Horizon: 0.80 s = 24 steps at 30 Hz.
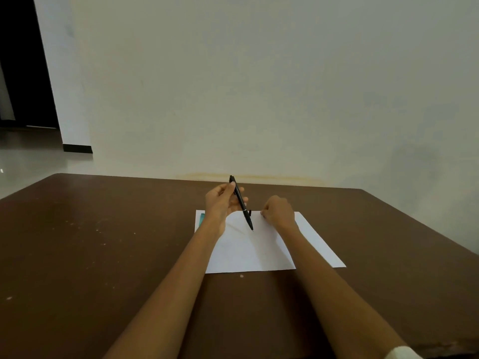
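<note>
In the middle of the frame, the pen (241,203) is made of shiny black plastic. Below it, smooth matt paper (259,252) is laid on a table (103,242) of dull, speckled brown wood.

Two bare forearms, slim, uncovered from the near edge of the surface (103,242) outward, left hand (223,200) and right hand (277,211) bare too, off-white fabric edge (401,353) on right arm at that near edge, sleeve or band, can't tell, mostly cropped
</note>
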Each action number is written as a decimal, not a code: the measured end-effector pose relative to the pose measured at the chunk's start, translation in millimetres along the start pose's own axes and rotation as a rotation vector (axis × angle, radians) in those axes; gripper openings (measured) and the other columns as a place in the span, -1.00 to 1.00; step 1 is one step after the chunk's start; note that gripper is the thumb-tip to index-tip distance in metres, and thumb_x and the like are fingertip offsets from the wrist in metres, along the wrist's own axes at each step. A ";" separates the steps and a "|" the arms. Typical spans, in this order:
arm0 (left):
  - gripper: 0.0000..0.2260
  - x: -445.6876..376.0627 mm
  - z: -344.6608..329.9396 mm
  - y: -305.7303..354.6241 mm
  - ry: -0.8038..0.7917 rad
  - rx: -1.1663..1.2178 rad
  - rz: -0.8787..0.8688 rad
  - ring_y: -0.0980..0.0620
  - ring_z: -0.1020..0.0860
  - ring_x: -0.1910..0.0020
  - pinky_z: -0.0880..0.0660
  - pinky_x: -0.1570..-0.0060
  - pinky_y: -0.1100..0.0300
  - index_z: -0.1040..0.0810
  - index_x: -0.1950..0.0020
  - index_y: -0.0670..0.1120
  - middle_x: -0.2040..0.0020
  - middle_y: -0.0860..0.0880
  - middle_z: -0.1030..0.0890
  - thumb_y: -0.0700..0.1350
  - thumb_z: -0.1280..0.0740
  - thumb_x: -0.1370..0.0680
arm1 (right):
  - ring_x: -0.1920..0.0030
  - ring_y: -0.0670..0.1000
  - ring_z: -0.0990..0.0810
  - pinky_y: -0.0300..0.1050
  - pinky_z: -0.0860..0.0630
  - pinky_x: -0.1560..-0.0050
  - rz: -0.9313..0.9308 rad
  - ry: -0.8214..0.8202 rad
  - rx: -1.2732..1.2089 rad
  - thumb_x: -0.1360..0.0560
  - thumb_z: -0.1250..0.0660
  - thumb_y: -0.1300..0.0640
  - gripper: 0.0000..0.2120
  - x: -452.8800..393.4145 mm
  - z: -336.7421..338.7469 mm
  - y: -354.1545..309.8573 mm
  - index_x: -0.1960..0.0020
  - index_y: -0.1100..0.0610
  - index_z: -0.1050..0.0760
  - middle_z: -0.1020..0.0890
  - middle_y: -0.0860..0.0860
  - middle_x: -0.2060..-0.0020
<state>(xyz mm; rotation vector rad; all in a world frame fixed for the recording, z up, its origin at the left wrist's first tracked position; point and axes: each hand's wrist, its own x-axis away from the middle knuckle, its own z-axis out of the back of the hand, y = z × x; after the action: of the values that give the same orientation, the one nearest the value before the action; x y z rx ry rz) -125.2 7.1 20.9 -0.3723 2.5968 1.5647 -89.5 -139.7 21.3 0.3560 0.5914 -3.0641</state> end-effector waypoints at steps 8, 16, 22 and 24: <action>-0.83 3.1 -4.8 1.3 0.033 -0.054 -0.033 -0.07 -0.61 0.34 -0.62 0.30 0.11 -0.50 -0.09 -0.25 0.13 -0.14 -0.63 -0.16 -0.29 -0.57 | 0.14 0.17 -0.60 -0.10 -0.45 0.16 0.016 0.007 -0.009 -0.49 -0.27 0.31 -0.90 -4.3 0.4 -0.3 0.15 0.31 -0.55 -0.60 0.23 0.19; -0.85 4.5 -9.7 4.0 0.059 -0.206 -0.142 -0.01 -0.61 0.35 -0.63 0.25 0.10 -0.56 -0.06 -0.19 0.18 -0.06 -0.64 -0.14 -0.31 -0.56 | 0.29 -0.06 -0.60 -0.21 -0.57 0.12 0.143 0.042 -0.957 -0.50 -0.36 0.15 -0.89 1.5 46.9 -32.9 0.16 0.16 -0.59 -0.64 0.02 0.31; -0.90 4.5 -13.2 5.2 0.108 -0.304 -0.223 0.06 -0.58 0.39 -0.59 0.25 0.12 -0.58 0.00 -0.11 0.25 -0.10 -0.61 -0.11 -0.33 -0.54 | 0.31 -0.03 -0.65 -0.23 -0.62 0.16 0.213 0.019 -0.996 -0.50 -0.37 0.11 -0.81 5.3 64.3 -57.3 0.03 0.25 -0.59 -0.66 0.06 0.29; -0.91 3.9 -11.8 4.1 0.130 -0.345 -0.253 0.03 -0.56 0.39 -0.56 0.25 0.12 -0.59 0.02 -0.11 0.30 -0.08 -0.59 -0.12 -0.34 -0.54 | 0.34 -0.07 -0.65 -0.27 -0.62 0.20 0.234 0.033 -0.934 -0.49 -0.38 0.12 -0.85 3.4 64.8 -58.4 0.09 0.22 -0.60 -0.66 0.03 0.32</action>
<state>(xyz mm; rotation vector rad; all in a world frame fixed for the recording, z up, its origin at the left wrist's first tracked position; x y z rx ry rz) -129.5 -2.1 29.2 -0.8183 2.2439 1.9440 -109.7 -109.1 100.6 0.3922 1.6940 -2.2253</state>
